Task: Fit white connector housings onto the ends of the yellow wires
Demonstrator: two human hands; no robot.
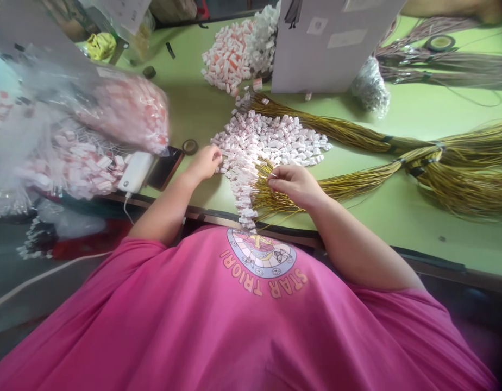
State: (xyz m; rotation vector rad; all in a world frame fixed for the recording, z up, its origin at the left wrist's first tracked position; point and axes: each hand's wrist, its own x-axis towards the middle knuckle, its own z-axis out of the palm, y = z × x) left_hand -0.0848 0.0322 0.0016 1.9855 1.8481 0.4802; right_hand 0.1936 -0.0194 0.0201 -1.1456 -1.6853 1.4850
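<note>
L hand (208,161) curled by small white plastic connector pile (275,134), R hand (297,184) pinched over thin yellow wire bundle (349,184), both on green desk (438,233); can't tell grips. Prob. mid-batch: lots left, done qty unclear.

Green table (471,247), white pieces (283,138), yellow wires (357,182)

White connector housings (251,141): small, blocky, pink-tinged in places, heaped loose on the green tabletop (418,228), sprawling wide at the far side, thinning to a ragged tail nearest the shirt (218,304)!
Yellow wires (352,184): lying flat, fanned right beside that tail, narrowing rightward to a dark binding!
</note>
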